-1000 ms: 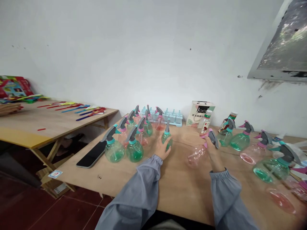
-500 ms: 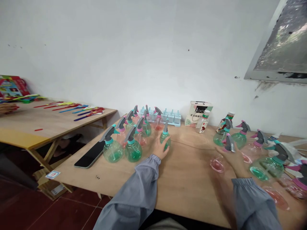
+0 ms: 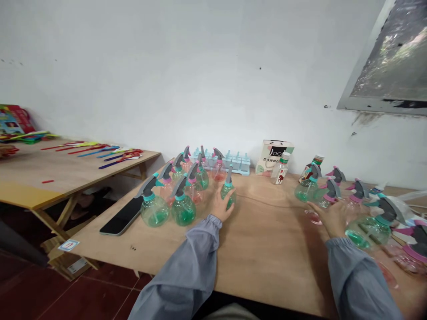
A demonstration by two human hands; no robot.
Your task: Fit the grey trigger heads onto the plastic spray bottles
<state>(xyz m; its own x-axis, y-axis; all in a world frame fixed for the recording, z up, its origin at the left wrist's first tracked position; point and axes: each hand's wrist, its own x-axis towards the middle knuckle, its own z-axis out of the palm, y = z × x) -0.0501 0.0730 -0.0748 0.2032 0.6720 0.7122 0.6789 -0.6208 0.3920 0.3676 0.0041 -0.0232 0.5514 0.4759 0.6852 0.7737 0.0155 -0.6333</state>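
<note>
My left hand (image 3: 223, 204) is wrapped around a small green spray bottle (image 3: 230, 196) with a grey trigger, standing on the table. My right hand (image 3: 332, 217) is curled around a clear pink spray bottle, whose grey head (image 3: 332, 190) with a pink collar shows above the fingers; the hand hides much of its body. Close behind it is a green spray bottle with a pink-collared head (image 3: 337, 174). Left of that stands a green one (image 3: 305, 190) with a teal collar. More spray bottles stand to the right, including a large green one (image 3: 370, 229).
Several green and pink spray bottles (image 3: 183, 210) are grouped at the left beside a black phone (image 3: 122, 218). A pale blue mould (image 3: 242, 164), a printed paper bag (image 3: 265, 158) and two labelled bottles (image 3: 279, 171) stand near the wall. Another table (image 3: 76, 171) holds colourful strips.
My right hand has moved back and slightly right with the pink spray bottle, closer to the other bottles there. My left hand stays on the green spray bottle. The view has shifted slightly.
</note>
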